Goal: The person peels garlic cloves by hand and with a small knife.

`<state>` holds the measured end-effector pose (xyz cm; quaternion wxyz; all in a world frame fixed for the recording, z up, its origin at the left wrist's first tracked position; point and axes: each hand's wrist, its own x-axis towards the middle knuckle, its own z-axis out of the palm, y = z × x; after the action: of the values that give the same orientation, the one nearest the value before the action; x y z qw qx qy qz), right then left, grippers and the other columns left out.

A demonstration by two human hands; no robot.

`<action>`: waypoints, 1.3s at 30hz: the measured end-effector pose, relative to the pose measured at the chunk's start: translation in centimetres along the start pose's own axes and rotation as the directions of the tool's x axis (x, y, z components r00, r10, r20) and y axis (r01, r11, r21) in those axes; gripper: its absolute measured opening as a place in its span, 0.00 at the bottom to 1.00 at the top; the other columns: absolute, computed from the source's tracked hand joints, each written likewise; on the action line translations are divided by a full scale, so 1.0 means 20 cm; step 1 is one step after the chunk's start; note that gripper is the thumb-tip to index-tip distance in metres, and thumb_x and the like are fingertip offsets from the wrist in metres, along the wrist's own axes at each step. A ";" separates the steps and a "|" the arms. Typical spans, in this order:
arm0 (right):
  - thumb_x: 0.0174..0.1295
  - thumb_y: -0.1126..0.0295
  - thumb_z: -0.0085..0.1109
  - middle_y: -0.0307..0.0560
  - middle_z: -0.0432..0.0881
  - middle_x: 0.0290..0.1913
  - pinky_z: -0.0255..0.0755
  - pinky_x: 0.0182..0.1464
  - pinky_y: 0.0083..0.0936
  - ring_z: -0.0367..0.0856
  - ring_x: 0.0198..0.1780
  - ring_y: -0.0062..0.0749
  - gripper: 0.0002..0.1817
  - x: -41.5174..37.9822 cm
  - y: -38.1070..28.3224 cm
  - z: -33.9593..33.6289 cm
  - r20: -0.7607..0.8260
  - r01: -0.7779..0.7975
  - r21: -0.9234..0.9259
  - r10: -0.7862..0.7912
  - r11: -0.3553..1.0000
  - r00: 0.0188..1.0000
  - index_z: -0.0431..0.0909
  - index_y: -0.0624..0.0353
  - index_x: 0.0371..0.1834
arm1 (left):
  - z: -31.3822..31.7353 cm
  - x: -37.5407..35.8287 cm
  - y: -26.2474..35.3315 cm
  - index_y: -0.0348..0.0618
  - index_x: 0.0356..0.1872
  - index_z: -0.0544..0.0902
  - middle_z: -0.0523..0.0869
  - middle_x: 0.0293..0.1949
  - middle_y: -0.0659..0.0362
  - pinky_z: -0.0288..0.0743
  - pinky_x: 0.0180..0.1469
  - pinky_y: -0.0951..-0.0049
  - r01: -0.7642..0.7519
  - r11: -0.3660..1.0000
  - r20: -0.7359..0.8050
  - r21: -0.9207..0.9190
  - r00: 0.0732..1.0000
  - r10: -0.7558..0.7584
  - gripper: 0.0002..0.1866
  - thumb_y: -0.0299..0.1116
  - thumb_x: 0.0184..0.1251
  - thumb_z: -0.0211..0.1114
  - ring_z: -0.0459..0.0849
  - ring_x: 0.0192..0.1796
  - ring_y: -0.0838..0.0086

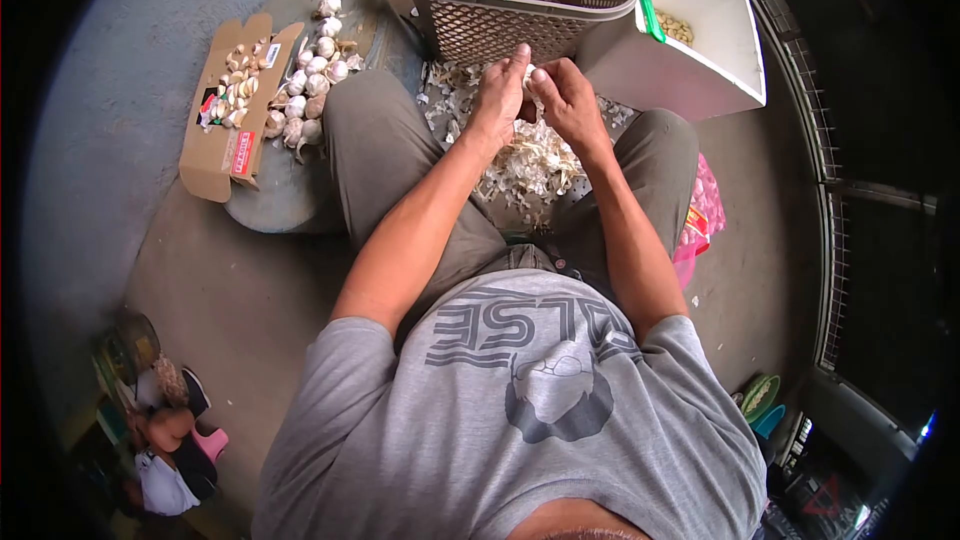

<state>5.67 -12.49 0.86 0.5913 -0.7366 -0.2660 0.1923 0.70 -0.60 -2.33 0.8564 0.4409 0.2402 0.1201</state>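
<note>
- At far left, an open cardboard box holding loose garlic cloves lies on a low, round table.
- Just beside it, on the same table, is a cluster of whole garlic bulbs.
- Near the centre, the left hand has its fingers nearly closed, pinching a small pale piece, probably garlic.
- That piece sits between the two hands, in front of a brown plastic basket. Papery skins are heaped below, between the knees.
- The right hand meets the left, thumb bent in and fingers curled, closed on the same piece; its exact grip is partly hidden.
- The step in hand looks like close two-handed finger work; any further move on so small a piece would call for a light, steady pinch.
- Further right, a white container has pale pieces inside and a green handle at its rim.
- Beside the right knee is a pink bag.
</note>
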 end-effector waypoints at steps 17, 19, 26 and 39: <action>0.77 0.62 0.56 0.46 0.83 0.31 0.78 0.33 0.27 0.84 0.29 0.25 0.15 -0.04 -0.05 0.01 0.077 0.015 -0.180 -0.001 0.984 0.997 0.73 0.67 0.47 | -0.02 -0.06 0.01 0.48 0.33 0.79 0.81 0.23 0.62 0.71 0.18 0.68 0.237 0.961 0.033 -0.141 0.971 -0.235 0.15 0.46 0.79 0.57 0.79 0.20 0.72; 0.77 0.62 0.55 0.48 0.84 0.32 0.79 0.35 0.28 0.85 0.31 0.27 0.15 -0.04 -0.03 0.01 0.083 0.039 -0.223 -0.021 0.974 0.996 0.72 0.67 0.49 | -0.03 -0.04 0.00 0.48 0.34 0.79 0.81 0.23 0.62 0.72 0.18 0.67 0.258 0.955 0.027 -0.145 0.966 -0.256 0.15 0.45 0.78 0.57 0.78 0.19 0.71; 0.75 0.71 0.47 0.54 0.83 0.47 0.80 0.42 0.28 0.85 0.45 0.29 0.16 -0.05 0.06 0.04 0.065 0.202 -0.144 -0.195 0.969 0.979 0.72 0.68 0.60 | -0.12 0.08 -0.02 0.44 0.39 0.79 0.84 0.28 0.59 0.65 0.12 0.79 0.296 0.904 0.008 -0.308 0.951 -0.308 0.15 0.45 0.78 0.57 0.79 0.18 0.75; 0.76 0.71 0.56 0.50 0.83 0.46 0.84 0.43 0.34 0.87 0.42 0.35 0.14 -0.02 0.11 -0.06 0.153 -0.198 0.619 0.130 0.760 0.980 0.73 0.68 0.58 | -0.04 -0.03 0.11 0.43 0.36 0.82 0.85 0.31 0.58 0.84 0.25 0.65 0.121 0.987 -0.018 -0.105 0.992 -0.123 0.09 0.36 0.66 0.70 0.86 0.27 0.70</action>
<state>6.53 -14.00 -0.93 0.7707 -0.5051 -0.1501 0.3583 -0.12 0.90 -0.80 0.8809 0.3788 0.2707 0.0853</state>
